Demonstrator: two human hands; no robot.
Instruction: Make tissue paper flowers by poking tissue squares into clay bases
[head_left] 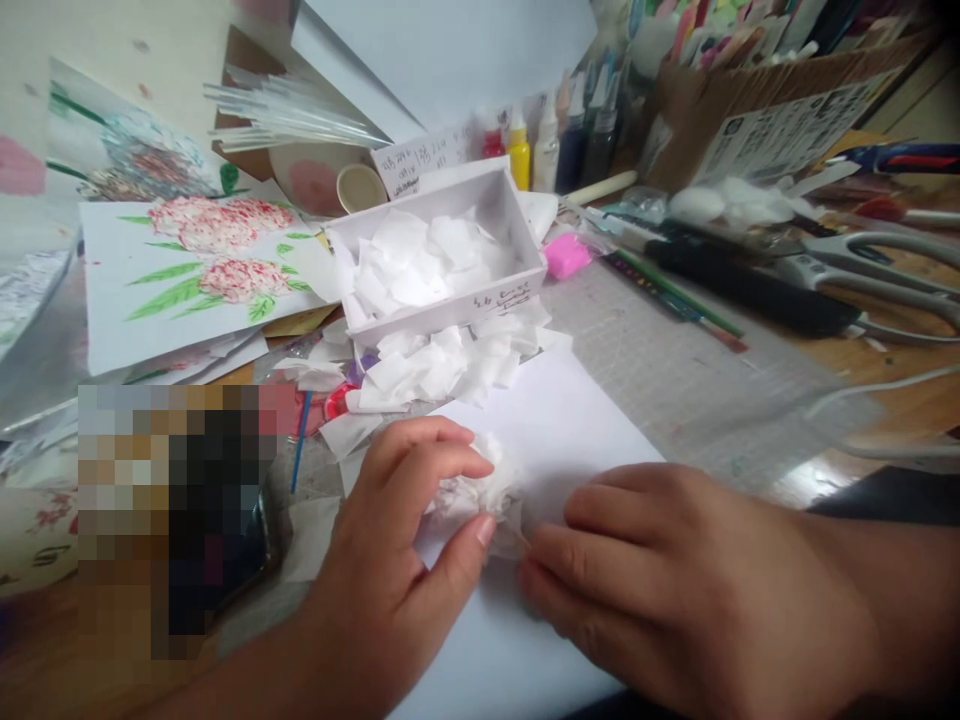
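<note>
"Left grip (394, 530): how is it?"

"Curved, thumb and fingers apart, around my crumpled white paper (484, 485) on the white sheet (585, 410)."

"And your right grip (675, 570)?"

"Fingertips pressed together, just right of it; I can't tell whether they pinch anything."

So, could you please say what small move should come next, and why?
I'd probably ease the bare right hand toward the crumpled white paper cluster and press its edge gently: that hand is bunched close beside it, while the bare left hand curls around the other side, seemingly steadying it on the white paper sheet.
</note>
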